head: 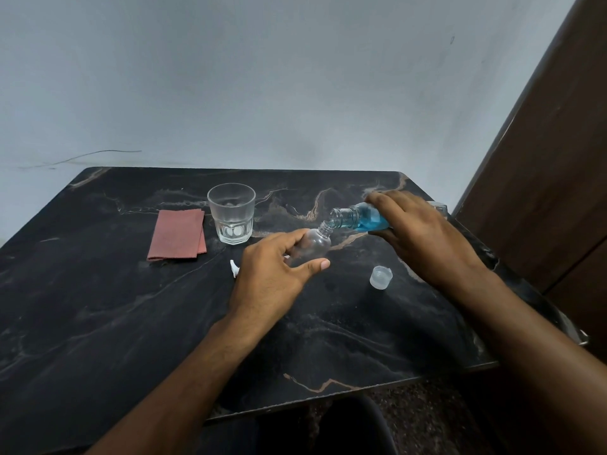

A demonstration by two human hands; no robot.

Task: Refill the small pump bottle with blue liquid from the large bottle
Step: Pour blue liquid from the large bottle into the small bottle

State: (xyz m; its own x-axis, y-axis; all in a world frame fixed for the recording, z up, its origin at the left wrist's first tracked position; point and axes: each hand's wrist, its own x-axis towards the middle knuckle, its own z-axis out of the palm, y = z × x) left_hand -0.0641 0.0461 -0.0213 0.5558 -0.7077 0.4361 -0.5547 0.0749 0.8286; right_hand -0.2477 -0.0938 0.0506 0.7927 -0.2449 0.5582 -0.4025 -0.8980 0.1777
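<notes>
We are at the pour: our left hand (276,270) grips the empty small bottle (313,243), tilted, while our right hand (417,231) holds the big bottle (358,218) nearly flat, mouth just above the small neck. No liquid has crossed yet — next we tip further, slowly, keeping the mouths aligned.

On the worktop (98,307), a folded cloth (177,234) lies to the left, with a glass (232,213) standing just beside it on its right. Right of the glass, the left hand (272,274) holds the small bottle (313,244), tilted with its open neck toward the right. The right hand (423,238) holds the large bottle (358,218) tipped sideways, its mouth just above the small bottle's neck. A loose cap (381,276) rests on the worktop before the large bottle, between the two hands. The pump head (234,268) lies left of the left hand, partly hidden behind it. A wall (262,77) stands behind the worktop.
</notes>
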